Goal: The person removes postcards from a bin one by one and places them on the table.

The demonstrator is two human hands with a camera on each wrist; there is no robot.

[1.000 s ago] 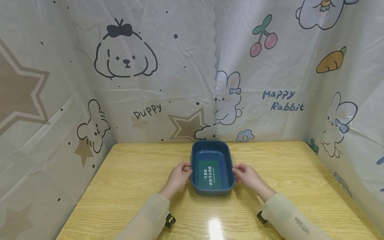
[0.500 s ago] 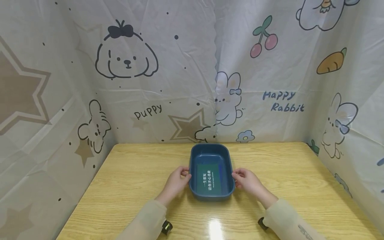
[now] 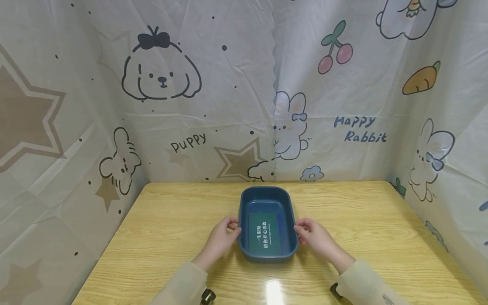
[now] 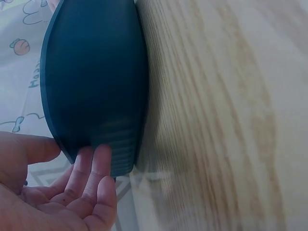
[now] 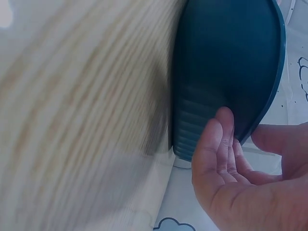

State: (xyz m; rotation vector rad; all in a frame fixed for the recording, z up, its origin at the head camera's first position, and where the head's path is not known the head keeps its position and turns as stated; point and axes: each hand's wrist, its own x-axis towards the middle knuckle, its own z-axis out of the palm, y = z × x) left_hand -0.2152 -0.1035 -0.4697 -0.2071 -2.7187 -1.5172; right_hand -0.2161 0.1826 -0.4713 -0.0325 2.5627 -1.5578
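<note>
A deep blue rectangular plastic bin [image 3: 267,205] with rounded corners stands on the wooden table between my hands. Flat on its bottom lies a dark green book or card [image 3: 263,237] with white Chinese characters and a blue strip along the right. My left hand [image 3: 223,235] pinches the bin's left side, thumb at the rim and fingertips against the outer wall. On the opposite side my right hand [image 3: 314,237] holds the bin the same way. Both wrist views show the ribbed outer wall under the fingertips, as with the left fingers [image 4: 98,166].
The wooden table [image 3: 183,207] reaches back to a white curtain [image 3: 236,59] printed with cartoon animals, which also hangs along both sides. A bright light reflection shows on the table in front of the bin.
The bin, with the green item inside, has slid toward me and slightly left. Both hands have moved along with it, keeping their hold on its sides.
</note>
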